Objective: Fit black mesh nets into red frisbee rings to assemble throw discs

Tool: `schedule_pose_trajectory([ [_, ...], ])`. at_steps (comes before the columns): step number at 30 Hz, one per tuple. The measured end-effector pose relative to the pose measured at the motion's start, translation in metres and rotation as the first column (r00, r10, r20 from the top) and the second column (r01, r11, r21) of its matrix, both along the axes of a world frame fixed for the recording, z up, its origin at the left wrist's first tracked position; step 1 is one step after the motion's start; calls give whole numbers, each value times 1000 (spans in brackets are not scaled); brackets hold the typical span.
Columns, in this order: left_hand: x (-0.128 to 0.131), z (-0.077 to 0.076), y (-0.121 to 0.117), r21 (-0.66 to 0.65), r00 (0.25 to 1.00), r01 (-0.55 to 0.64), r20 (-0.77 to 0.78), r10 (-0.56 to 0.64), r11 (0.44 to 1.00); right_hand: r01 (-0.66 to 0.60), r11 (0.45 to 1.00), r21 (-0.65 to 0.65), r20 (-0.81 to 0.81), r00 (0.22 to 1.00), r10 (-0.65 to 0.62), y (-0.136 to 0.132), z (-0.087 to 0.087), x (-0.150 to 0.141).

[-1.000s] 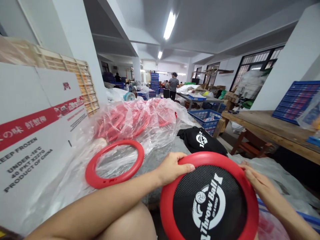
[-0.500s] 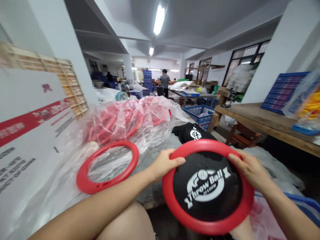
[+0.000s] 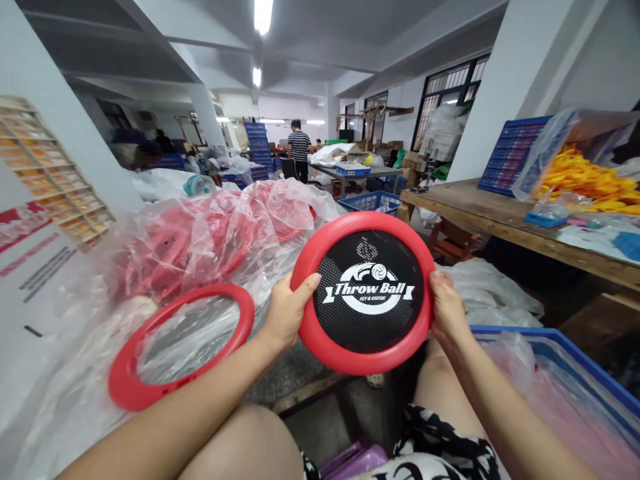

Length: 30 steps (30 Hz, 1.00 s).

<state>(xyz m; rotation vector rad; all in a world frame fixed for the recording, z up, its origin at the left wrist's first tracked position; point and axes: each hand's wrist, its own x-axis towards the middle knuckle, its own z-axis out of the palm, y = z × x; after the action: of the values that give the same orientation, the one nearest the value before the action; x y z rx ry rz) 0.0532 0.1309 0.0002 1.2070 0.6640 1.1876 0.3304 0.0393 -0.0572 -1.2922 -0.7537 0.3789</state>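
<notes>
Both my hands grip a red-rimmed throw disc with a black mesh centre printed "Throw Ball". It is held up above my lap, its printed face toward me. My left hand is closed on the left rim, thumb on the front. On the right rim my right hand is closed, its fingers partly hidden. Left of the disc, a bare red ring with slots in its lower edge lies on clear plastic. Behind it, several red rings sit under crumpled plastic wrap.
A blue crate lined with plastic stands at my right. Further right is a wooden table with yellow pieces and stacked blue trays. A white printed carton is at the left. A person in a striped shirt stands far back.
The disc has moved up and left in view and turned level, so its print reads straight. My view has swung right. Both hands keep hold of the rim.
</notes>
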Motion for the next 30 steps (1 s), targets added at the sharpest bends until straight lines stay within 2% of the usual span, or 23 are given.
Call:
schedule_pose_trajectory([
  [1, -2, 1, 1, 11, 999, -21, 26, 21, 1000, -22, 999, 35, -48, 999, 24, 2, -1, -3],
  [3, -5, 4, 3, 3, 998, -36, 52, 36, 999, -72, 997, 38, -38, 997, 74, 3, -2, -6],
  [4, -7, 5, 4, -11, 997, -45, 68, 45, 999, -61, 998, 24, 17, 998, 60, 2, -1, -6],
  [6, -8, 6, 8, -49, 991, -67, 113, 72, 997, 53, 999, 4, 269, 962, -53, 0, 6, -5],
  [7, -8, 6, 10, -62, 987, -82, 134, 90, 995, 142, 989, 27, 446, 884, -139, 0, 11, -5],
  [9, -7, 4, 14, -86, 980, -107, 161, 120, 991, 234, 967, 98, 763, 607, -224, 6, 27, -10],
  [11, -4, 3, 15, -106, 980, -99, 165, 116, 989, 162, 984, 70, 933, 339, -122, 20, 43, -22],
  [12, -2, 3, 15, -110, 981, -81, 166, 99, 991, 115, 993, 42, 967, 247, -69, 30, 49, -31],
  [13, 0, 3, 14, -112, 982, -58, 172, 77, 992, 87, 996, 5, 982, 186, -21, 42, 53, -41],
  [14, 1, 3, 13, -112, 982, -38, 179, 58, 993, 82, 996, -16, 987, 160, 2, 53, 55, -53],
  [16, 1, 3, 12, -111, 981, -14, 190, 35, 994, 70, 997, -41, 988, 153, 30, 70, 55, -80],
  [17, 0, 2, 12, -114, 981, -21, 191, 43, 993, 31, 998, -57, 989, 138, 52, 74, 53, -93],
  [19, -3, 0, 15, -114, 979, -71, 184, 91, 991, -134, 981, -137, 989, 41, 144, 69, 48, -116],
  [21, -9, -3, 21, -106, 971, -134, 186, 152, 985, -326, 901, -286, 957, -61, 282, 50, 43, -126],
  [22, -13, -4, 25, -104, 963, -165, 196, 183, 981, -405, 835, -372, 925, -80, 372, 38, 42, -125],
  [24, -20, -7, 32, -114, 947, -211, 224, 232, 971, -579, 662, -476, 832, -52, 553, 12, 37, -108],
  [25, -23, -8, 36, -127, 936, -235, 237, 260, 964, -658, 597, -459, 776, 30, 630, 1, 35, -95],
  [26, -25, -9, 38, -145, 925, -255, 251, 285, 956, -736, 596, -321, 740, 198, 643, -8, 32, -78],
  [27, -26, -9, 40, -169, 917, -262, 265, 300, 950, -720, 687, -97, 675, 460, 577, -12, 29, -60],
  [28, -27, -8, 40, -199, 914, -245, 278, 294, 949, -540, 820, 189, 517, 765, 385, -13, 27, -42],
  [29, -26, -7, 40, -233, 918, -205, 291, 269, 951, -325, 881, 344, 319, 923, 216, -11, 25, -26],
  [30, -24, -6, 38, -265, 924, -151, 304, 231, 952, -209, 904, 373, 213, 968, 136, -6, 24, -13],
])
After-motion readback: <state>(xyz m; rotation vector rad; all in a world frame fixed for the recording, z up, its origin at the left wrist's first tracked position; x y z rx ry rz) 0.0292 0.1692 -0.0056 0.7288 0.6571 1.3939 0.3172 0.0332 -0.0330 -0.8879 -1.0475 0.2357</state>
